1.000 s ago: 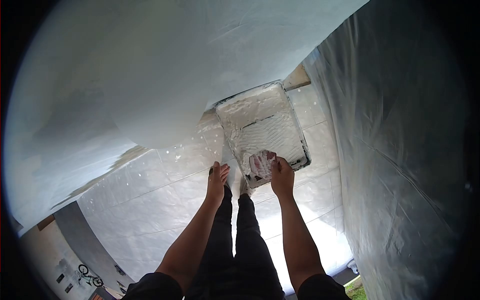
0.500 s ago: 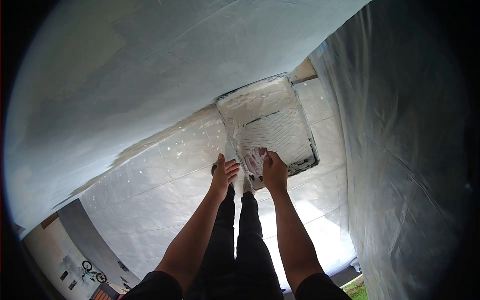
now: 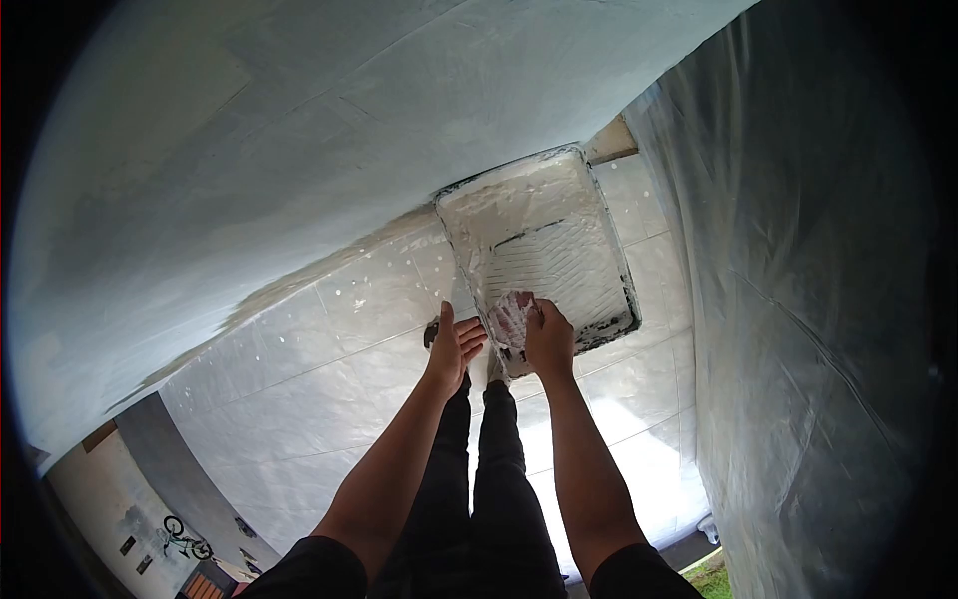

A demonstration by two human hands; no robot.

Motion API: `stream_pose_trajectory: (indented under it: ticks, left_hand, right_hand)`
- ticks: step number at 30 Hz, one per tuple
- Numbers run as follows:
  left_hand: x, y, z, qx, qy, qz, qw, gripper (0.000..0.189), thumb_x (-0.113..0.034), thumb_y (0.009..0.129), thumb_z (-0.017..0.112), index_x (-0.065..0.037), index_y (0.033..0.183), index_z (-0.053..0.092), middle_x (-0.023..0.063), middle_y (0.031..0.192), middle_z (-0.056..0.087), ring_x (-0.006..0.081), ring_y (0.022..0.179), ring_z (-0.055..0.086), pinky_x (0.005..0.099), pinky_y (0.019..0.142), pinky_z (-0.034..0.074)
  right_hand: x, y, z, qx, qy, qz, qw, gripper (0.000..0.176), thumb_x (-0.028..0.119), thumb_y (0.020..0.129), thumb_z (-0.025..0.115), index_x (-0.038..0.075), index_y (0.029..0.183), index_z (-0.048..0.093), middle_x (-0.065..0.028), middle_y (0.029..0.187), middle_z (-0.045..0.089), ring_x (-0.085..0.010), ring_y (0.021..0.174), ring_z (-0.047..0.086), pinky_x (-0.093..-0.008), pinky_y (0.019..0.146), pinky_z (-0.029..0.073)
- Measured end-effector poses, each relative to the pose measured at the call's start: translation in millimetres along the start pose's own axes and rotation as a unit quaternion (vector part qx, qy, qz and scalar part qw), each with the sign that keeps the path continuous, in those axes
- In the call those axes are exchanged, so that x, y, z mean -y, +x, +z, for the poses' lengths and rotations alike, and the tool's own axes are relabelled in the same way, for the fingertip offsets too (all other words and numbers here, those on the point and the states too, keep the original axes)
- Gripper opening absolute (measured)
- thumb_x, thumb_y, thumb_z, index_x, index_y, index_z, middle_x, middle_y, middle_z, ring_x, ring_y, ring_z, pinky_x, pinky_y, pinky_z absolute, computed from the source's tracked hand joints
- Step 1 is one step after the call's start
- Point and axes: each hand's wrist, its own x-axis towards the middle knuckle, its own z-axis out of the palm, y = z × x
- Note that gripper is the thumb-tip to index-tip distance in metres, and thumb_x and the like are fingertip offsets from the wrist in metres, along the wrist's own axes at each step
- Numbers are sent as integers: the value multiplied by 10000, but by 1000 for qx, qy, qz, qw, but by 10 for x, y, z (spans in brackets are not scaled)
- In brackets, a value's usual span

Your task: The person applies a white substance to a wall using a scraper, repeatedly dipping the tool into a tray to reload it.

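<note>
My right hand [image 3: 549, 337] is closed on the edge of a flat, reddish piece smeared with white paint [image 3: 511, 317]; its exact kind does not show. It overlaps the lower left corner of a paint tray [image 3: 621, 265], whose ribbed slope and deep end are coated in white paint. Just left of the piece is my left hand [image 3: 454, 347], thumb up and fingers stretched towards it, with nothing in the palm. The fingertips come right up to the tray's left edge in this view.
A whitish wall [image 3: 299, 130] runs along the upper left, beside the tray. Clear plastic sheeting [image 3: 798, 299] hangs on the right. Paint spots dot the tiled floor [image 3: 329, 379] around my legs [image 3: 499, 449]. Far off at lower left stands a bicycle [image 3: 188, 539].
My left hand has come slightly to the right, nearer the paint-smeared piece. The piece shows a little more of its face, while my right hand stays nearly in place.
</note>
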Motion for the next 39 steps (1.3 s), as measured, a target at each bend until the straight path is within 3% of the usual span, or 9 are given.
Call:
stream_pose_trajectory:
  ticks: [4, 6, 13, 15, 22, 34, 39]
  left_hand:
    - [-24, -7, -8, 9, -5, -7, 1000, 1146, -845, 889, 204, 138, 1470, 302, 285, 1468, 428, 348, 1382, 417, 435, 1191, 261]
    - [-24, -27, 5, 14, -6, -10, 1000, 1138, -838, 895, 198, 138, 1470, 302, 286, 1465, 431, 348, 1377, 421, 435, 1192, 260]
    - [-40, -32, -16, 23, -14, -11, 1000, 1141, -836, 897, 196, 148, 1465, 298, 294, 1465, 429, 353, 1377, 421, 437, 1195, 252]
    - [-34, -30, -13, 20, -23, -14, 999, 1152, -838, 895, 195, 163, 1455, 305, 311, 1465, 425, 372, 1402, 397, 444, 1199, 237]
    - [-27, -32, -10, 11, -26, -13, 1000, 1153, -839, 893, 201, 163, 1455, 306, 313, 1466, 421, 376, 1397, 402, 446, 1192, 253]
    - [-10, 4, -28, 11, -30, -16, 999, 1150, -847, 887, 219, 148, 1455, 322, 287, 1442, 456, 348, 1361, 437, 441, 1186, 276]
    - [-44, -35, -4, 10, -15, -10, 1000, 1160, -844, 887, 215, 166, 1449, 316, 322, 1463, 419, 384, 1398, 401, 442, 1193, 260]
  right_hand:
    - [-15, 78, -83, 18, 2, -6, 1000, 227, 170, 955, 564, 11, 1082, 665, -204, 913, 708, -377, 851, 691, -415, 770, 521]
    - [-29, 102, -179, 58, 43, 38, 997, 245, 189, 961, 543, 26, 1101, 661, -218, 979, 704, -409, 947, 672, -453, 823, 516]
    - [-163, 88, -181, 50, -3, 25, 998, 248, 191, 962, 543, 28, 1109, 658, -217, 989, 704, -408, 952, 674, -457, 825, 515]
    - [-131, 19, -134, 20, -9, 1, 1000, 221, 175, 960, 562, 8, 1065, 662, -204, 896, 703, -365, 847, 690, -422, 762, 515]
    - [-107, -39, -62, 18, -9, 7, 1000, 228, 176, 961, 553, 13, 1089, 650, -230, 946, 693, -417, 902, 672, -445, 789, 514]
    - [11, -92, -53, 4, -28, 7, 1000, 251, 171, 966, 552, 3, 1129, 641, -217, 966, 705, -399, 921, 683, -438, 801, 520]
    - [-47, -82, -87, -3, 7, -2, 1000, 258, 175, 967, 557, 12, 1150, 638, -216, 969, 706, -401, 922, 686, -434, 803, 523]
